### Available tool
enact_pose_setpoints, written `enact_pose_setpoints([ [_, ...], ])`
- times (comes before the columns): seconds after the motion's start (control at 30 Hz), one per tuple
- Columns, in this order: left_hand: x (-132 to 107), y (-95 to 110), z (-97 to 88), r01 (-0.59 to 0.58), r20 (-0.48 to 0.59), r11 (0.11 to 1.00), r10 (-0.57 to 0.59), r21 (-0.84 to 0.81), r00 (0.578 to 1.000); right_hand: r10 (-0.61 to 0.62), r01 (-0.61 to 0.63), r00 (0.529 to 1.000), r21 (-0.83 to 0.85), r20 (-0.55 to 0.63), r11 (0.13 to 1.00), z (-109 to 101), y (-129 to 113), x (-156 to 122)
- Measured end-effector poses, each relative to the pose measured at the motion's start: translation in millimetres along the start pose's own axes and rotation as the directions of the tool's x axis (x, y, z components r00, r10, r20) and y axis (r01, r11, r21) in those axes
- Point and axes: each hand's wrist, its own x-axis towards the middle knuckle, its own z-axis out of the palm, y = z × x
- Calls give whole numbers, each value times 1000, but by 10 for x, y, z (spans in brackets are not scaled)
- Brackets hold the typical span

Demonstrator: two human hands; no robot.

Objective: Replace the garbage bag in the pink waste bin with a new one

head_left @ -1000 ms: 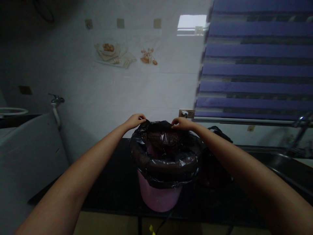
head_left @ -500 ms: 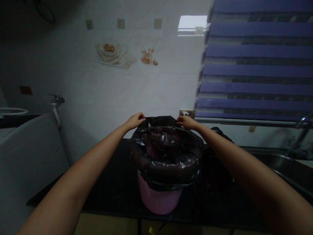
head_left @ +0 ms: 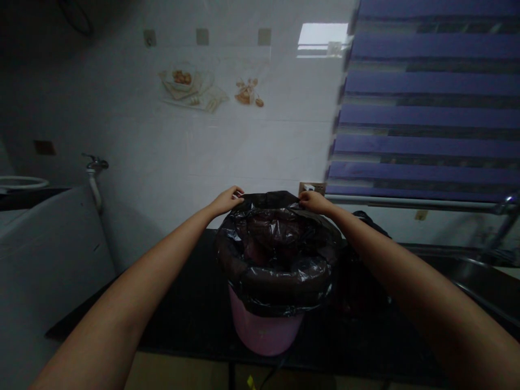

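A pink bin (head_left: pixel 266 333) stands upright on the dark countertop (head_left: pixel 179 319). A black garbage bag (head_left: pixel 284 279) lines it, with its upper part folded outward over the rim and hanging down the outside. At the far side of the opening, my left hand (head_left: pixel 228 200) pinches the bag's edge on the left. My right hand (head_left: pixel 316 202) grips the same raised edge on the right. Between the two hands that edge is stretched above the rim. The bag's inside looks dark and wrinkled.
Another black plastic bag (head_left: pixel 363 271) lies right of the bin, partly behind my right forearm. Further right is a metal sink (head_left: pixel 467 276) with a faucet (head_left: pixel 504 222). A white appliance (head_left: pixel 52 254) stands at the left. Behind is a tiled wall (head_left: pixel 227 146) with a purple striped blind (head_left: pixel 422 114).
My right hand has shifted slightly to the right along the bag's edge or with it, and the stretch between the hands is a little wider. The bin stays in place.
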Motion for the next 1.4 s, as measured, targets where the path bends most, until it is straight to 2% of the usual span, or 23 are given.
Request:
enact_pose_setpoints([
  [0.2, -40, 7, -44, 104, 73, 995, -104, -1, 992, 52, -52, 998, -14, 18, 999, 33, 12, -15],
  [0.47, -117, 16, -70, 198, 215, 980, -198, 24, 956, 29, -29, 999, 1, 44, 1000, 169, 62, -32],
  [0.83, -171, -31, -88, 275, 226, 960, -280, 55, 933, 52, -56, 996, 57, 71, 997, 263, 144, -59],
  [1.07, -139, -165, -3, 281, 257, 958, -287, 62, 923, 66, -71, 994, 55, 83, 996, 305, 163, -104],
  [1.4, -66, -267, 95, 197, 247, 979, -206, 59, 947, 55, -59, 996, 68, 70, 996, 310, 166, -184],
])
